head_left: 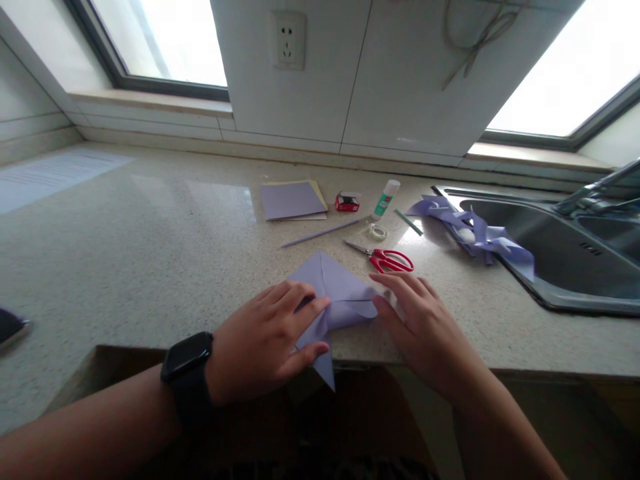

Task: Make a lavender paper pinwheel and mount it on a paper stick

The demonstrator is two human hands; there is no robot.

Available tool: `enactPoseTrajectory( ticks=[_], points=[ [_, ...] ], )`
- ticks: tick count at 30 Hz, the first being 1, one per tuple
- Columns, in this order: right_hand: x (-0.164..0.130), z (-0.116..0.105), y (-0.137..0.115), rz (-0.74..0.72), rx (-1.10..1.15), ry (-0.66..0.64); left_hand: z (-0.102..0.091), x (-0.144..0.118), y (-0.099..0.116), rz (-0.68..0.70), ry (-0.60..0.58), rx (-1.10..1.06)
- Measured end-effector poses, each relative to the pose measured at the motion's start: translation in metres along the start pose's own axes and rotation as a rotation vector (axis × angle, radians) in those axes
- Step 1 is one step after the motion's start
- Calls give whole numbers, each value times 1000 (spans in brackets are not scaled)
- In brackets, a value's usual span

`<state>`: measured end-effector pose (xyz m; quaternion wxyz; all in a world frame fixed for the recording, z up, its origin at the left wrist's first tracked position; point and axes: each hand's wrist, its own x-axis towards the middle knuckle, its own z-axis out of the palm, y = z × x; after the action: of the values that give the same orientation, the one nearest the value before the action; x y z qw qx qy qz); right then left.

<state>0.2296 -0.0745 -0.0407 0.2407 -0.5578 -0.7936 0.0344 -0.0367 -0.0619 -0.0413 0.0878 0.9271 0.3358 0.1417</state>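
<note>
A pale tiled wall (320,100) rises beyond the fingers, with two windows (173,47), both cut off and washed out. Before it runs a speckled counter (200,267), under both hands. Far right of the right fingers, the sink (560,267) is cut by the frame; crumpled purple paper (493,243) lies over its near rim, around something white, hard to make out. Far left, a printed sheet (55,173) is cropped and unreadable.

The left hand (267,333) has its forefinger and thumb spread apart, pressing on the folded paper (345,283), which they partly hide; its lower tip overhangs the counter's edge. The right hand's (425,327) thumb and forefinger meet the paper's right corner; whether they pinch it, I cannot quite tell.

Beyond the fingertips lie a paper stack (293,201), scissors (385,259), a glue stick (386,199), a red box (347,202) and tape (377,231).
</note>
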Motion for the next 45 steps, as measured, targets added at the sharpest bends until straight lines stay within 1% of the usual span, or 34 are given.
enactPoseTrajectory(
  ticks=[2, 4, 7, 12, 14, 19, 23, 27, 33, 37, 42, 45],
  points=[
    [0, -3, 7, 52, 4, -24, -1, 0, -1, 4, -10, -19],
    [0, -7, 12, 55, 52, -84, -2, -1, -2, 8, -23, -44],
    [-4, -14, 17, 36, 159, -174, -5, -2, -4, 17, -45, -94],
    [-11, -25, 25, 77, 382, -260, -11, -1, -5, 61, -95, -159],
    [-11, -29, 26, 45, 423, -316, -13, -1, -5, 77, -102, -174],
    [-8, -41, 26, -130, 379, -472, -17, -1, -5, 124, -124, -229],
    [-8, -47, 26, -173, 364, -548, -18, -1, -6, 136, -141, -252],
    [-9, -48, 25, -207, 357, -531, -19, 0, -7, 131, -142, -257],
    [2, -42, 18, -260, 356, -395, -19, 0, -6, 132, -141, -237],
    [16, -32, 3, -324, 360, -327, -17, -2, -6, 155, -88, -189],
    [25, -16, -11, -291, 327, -278, -15, -4, -6, 175, -32, -97],
    [27, -9, -14, -291, 329, -294, -15, -4, -6, 182, -33, -82]
  ],
)
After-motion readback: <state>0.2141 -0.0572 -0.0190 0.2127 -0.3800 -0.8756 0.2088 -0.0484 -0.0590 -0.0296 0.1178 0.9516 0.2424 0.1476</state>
